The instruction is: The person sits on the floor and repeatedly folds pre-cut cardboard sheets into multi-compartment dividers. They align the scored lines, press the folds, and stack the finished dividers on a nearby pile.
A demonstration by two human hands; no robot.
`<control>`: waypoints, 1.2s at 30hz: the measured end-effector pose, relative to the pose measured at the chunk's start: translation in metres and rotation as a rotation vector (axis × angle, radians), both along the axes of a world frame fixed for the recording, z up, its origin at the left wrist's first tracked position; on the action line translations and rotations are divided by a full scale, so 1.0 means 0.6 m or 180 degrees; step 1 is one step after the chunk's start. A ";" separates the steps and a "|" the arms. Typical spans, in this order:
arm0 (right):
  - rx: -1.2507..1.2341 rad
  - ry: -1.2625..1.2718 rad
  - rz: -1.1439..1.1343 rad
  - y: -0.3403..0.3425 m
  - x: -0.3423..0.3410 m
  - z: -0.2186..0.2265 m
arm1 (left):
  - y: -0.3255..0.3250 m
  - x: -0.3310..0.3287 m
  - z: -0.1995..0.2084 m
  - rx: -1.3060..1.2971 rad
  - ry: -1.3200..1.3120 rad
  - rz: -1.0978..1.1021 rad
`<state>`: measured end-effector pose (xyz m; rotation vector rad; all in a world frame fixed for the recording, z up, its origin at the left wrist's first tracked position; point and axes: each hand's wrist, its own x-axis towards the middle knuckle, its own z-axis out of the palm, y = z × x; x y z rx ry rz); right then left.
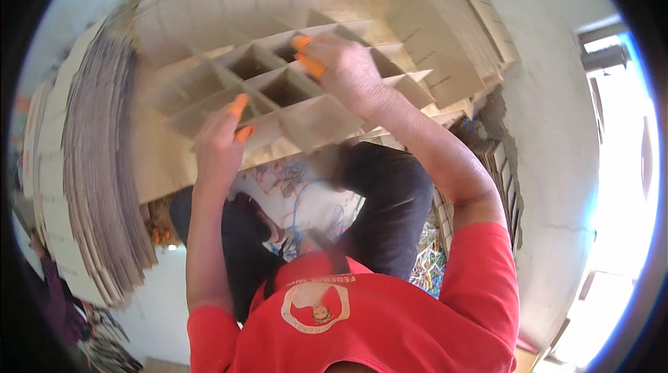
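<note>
Two hands are meeting at one cardboard divider grid [321, 122]: the left hand [220, 138] is bending its fingers at the grid's near-left edge; the right hand [346, 70] is reaching over its right half. Blur is hiding whether either is gripping a panel; I cannot tell. Such spacing is probably steadying the thin panels. Four orange finger covers [311, 66] are showing, two per hand, likely guarding against board edges. Beneath the grid, one wooden tabletop [154, 171] is giving support. At least three cardboard stacks are surrounding the grid, presumably lying within reach: one left stack [97, 164], one rear stack [229, 8], one right stack [442, 46].
</note>
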<state>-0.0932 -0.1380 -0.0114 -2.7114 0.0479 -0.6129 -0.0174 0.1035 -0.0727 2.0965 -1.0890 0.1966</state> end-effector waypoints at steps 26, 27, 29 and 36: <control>-0.0037 -0.1432 -0.3168 -0.362 -0.213 0.059 | 0.040 -0.007 0.024 0.0517 -0.0846 0.0370; 0.0099 -0.1871 -0.2754 -0.333 -0.193 0.077 | 0.047 -0.007 0.024 0.0477 -0.0820 0.0503; 0.0877 -0.2023 -0.1548 -0.279 -0.147 0.110 | 0.064 -0.005 0.026 0.0410 -0.0564 0.0631; 0.1224 -0.0016 0.0056 0.000 -0.039 0.158 | 0.097 0.000 -0.008 -0.0068 0.0618 0.0444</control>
